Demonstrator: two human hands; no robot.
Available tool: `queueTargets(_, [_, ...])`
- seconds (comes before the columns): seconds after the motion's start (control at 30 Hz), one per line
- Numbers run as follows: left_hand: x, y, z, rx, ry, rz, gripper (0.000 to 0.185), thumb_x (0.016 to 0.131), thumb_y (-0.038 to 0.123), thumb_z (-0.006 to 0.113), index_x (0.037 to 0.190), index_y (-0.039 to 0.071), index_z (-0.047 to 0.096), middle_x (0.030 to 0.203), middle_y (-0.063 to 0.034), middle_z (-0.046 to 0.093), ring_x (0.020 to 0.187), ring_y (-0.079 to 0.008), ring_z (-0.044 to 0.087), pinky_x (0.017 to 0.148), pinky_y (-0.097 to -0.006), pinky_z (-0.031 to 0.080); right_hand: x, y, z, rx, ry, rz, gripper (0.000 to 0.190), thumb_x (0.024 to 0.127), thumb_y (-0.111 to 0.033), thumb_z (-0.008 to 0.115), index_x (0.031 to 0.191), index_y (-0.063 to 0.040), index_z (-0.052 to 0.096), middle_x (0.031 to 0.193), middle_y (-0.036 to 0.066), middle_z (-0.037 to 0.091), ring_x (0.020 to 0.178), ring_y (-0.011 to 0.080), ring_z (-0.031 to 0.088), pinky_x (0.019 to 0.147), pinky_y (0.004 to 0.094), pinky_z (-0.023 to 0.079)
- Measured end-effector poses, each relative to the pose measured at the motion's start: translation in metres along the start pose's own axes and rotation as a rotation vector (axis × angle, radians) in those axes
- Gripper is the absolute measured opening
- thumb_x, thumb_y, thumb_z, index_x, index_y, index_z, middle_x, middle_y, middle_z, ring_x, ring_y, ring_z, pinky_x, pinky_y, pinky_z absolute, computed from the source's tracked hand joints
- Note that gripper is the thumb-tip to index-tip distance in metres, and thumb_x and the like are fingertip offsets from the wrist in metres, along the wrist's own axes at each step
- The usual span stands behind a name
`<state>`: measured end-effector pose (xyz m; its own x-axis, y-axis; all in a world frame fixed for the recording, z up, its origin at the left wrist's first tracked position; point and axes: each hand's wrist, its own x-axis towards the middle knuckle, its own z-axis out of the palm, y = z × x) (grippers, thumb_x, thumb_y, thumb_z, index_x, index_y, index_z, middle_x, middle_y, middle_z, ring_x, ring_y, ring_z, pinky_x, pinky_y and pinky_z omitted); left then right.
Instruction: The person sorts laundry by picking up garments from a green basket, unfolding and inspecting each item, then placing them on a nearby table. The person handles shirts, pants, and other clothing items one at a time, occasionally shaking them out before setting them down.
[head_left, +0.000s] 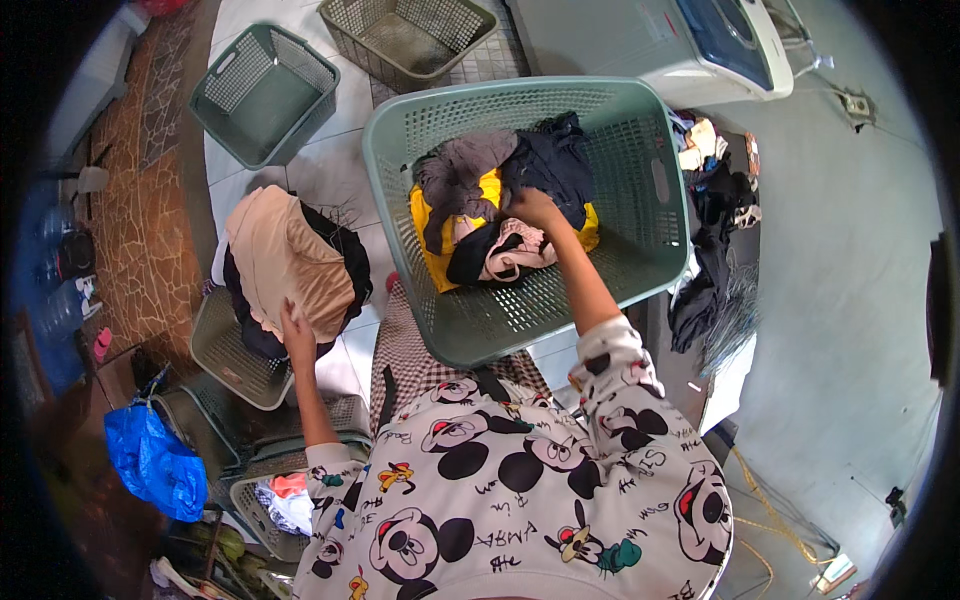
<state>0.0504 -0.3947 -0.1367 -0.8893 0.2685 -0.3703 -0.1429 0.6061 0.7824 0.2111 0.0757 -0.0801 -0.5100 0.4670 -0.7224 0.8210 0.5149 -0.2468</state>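
Observation:
Before me is a large green plastic laundry basket with mixed clothes inside. My right hand reaches down into it, fingers curled at the edge of a dark navy garment. Around that hand lie a grey-brown garment, a yellow cloth and a pale pink garment with a strap. On my left, a smaller basket bears a heap of clothes topped by a beige garment. My left hand is at this garment's near edge, fingers apart and slightly blurred.
Two more plastic baskets, one green and one brownish, stand on the tiles ahead. A washing machine is at the upper right, with clothes piled below it. A blue bag hangs at lower left beside stacked baskets.

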Motion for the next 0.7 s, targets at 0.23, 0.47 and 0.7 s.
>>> queueTargets(0.23, [0.013,0.194,0.024,-0.275,0.144,0.599,0.034,0.084,-0.008,0.039,0.115,-0.002,0.049,0.113,-0.0126,0.055,0.102,-0.0188,0.055,0.089,-0.0282,0.042,0.037,0.122,0.112,0.056,0.445,0.099,0.035,0.074,-0.028,0.06,0.095,0.0,0.064,0.102,0.02,0.063,0.105,0.0357,0.056,0.087,0.0397,0.046])
queueTargets(0.47, [-0.02,0.299,0.144,-0.128,-0.55,0.892,0.039,0.074,-0.01,0.044,0.108,0.004,0.058,0.113,-0.0127,0.056,0.11,-0.0263,0.053,0.095,-0.0325,0.039,-0.054,0.056,-0.02,0.679,-0.245,-0.702,0.042,0.085,-0.003,0.045,0.126,0.004,0.046,0.115,0.007,0.057,0.1,0.0147,0.053,0.087,0.0258,0.043])
queueTargets(0.7, [-0.015,0.339,0.197,0.115,-0.968,0.991,0.067,0.075,0.02,0.068,0.132,0.002,0.039,0.138,-0.0152,0.039,0.127,-0.0294,0.038,0.106,-0.0369,0.028,-0.17,-0.002,-0.095,0.869,0.014,-0.758,0.025,0.092,-0.011,0.041,0.112,-0.002,0.053,0.098,0.003,0.056,0.092,0.0111,0.051,0.083,0.025,0.041])
